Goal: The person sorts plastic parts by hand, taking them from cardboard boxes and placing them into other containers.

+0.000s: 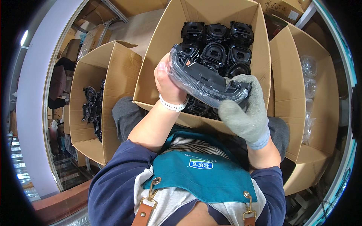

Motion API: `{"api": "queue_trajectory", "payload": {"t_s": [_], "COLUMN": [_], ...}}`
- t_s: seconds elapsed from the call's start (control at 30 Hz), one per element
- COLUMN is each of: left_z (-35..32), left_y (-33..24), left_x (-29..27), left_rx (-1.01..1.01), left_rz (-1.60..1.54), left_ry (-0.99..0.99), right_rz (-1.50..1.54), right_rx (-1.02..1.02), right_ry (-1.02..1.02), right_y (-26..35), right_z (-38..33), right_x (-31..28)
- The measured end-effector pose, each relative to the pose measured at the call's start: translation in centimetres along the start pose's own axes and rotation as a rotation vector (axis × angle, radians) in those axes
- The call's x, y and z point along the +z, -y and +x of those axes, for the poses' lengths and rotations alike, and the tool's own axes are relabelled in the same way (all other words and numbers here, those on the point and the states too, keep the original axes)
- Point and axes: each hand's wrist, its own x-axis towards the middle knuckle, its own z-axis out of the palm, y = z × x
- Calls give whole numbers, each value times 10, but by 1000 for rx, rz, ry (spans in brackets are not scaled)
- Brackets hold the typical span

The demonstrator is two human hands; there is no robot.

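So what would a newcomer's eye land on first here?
The black moulded part with a clear ribbed edge, held at centre between the bare left hand and the grey-gloved right hand. Behind it, an open cardboard box holds rows of similar black parts; another box stands at left.

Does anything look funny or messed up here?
One odd thing: only the right hand wears a grey glove; the left hand is bare, with a white wristband. Both hold a black plastic part with a clear cover. The black parts in the middle box sit in tidy rows. Nothing looks spilled or broken.
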Motion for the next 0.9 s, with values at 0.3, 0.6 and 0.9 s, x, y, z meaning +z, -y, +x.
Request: {"api": "queue_trajectory", "payload": {"t_s": [0.3,0.6,0.9], "left_z": [-4,5,-2], "left_y": [4,-28,-33], "left_x": [5,-23,-56], "left_rx": [28,230,-574], "left_rz": [-7,-49,-1059], "left_ry": [-87,184,99], "right_rz": [-251,-187,-755], "right_rx": [-72,-485,-63], "right_ry": [-48,-73,345], "right_y": [-14,-22,-20], "right_z": [1,14,8], "right_x": [7,-4,5]}}
